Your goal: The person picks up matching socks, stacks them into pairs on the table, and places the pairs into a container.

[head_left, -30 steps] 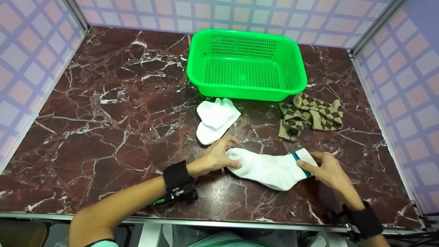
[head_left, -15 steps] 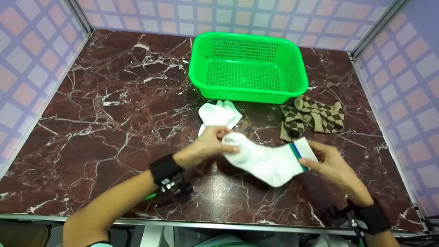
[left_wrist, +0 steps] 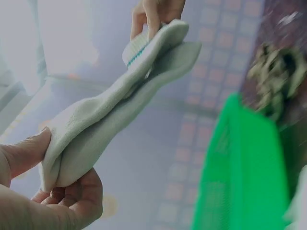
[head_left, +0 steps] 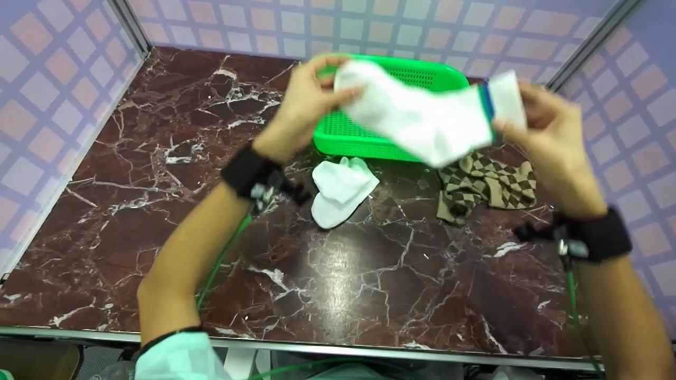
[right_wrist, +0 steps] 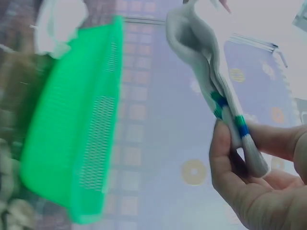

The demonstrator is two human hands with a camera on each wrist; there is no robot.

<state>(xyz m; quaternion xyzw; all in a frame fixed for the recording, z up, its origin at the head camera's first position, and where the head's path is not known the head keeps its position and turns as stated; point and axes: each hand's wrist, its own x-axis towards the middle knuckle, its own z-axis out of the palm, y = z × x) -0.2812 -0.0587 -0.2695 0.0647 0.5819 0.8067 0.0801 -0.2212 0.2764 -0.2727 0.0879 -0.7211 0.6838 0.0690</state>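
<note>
A pair of white socks [head_left: 422, 119] with a blue and green cuff stripe hangs stretched in the air, in front of the green basket [head_left: 369, 148]. My left hand [head_left: 311, 100] pinches the toe end between thumb and fingers. At the cuff, my right hand [head_left: 554, 140] grips just beyond the stripe. Both wrist views show two layers lying together: the socks [left_wrist: 110, 110] run from the left thumb up to the other hand, and the cuffs [right_wrist: 242, 129] sit between the right thumb and fingers. The socks hide much of the basket's inside.
Plain white socks [head_left: 340, 192] lie bunched on the marbled table [head_left: 237, 274] before the basket. Brown checkered socks [head_left: 491, 184] lie crumpled to their right. Patterned panels [head_left: 253, 24] enclose the back and sides.
Both hands have lifted the striped white socks off the table and carried them up and forward, to the front of the basket. The other socks stay where they were.
</note>
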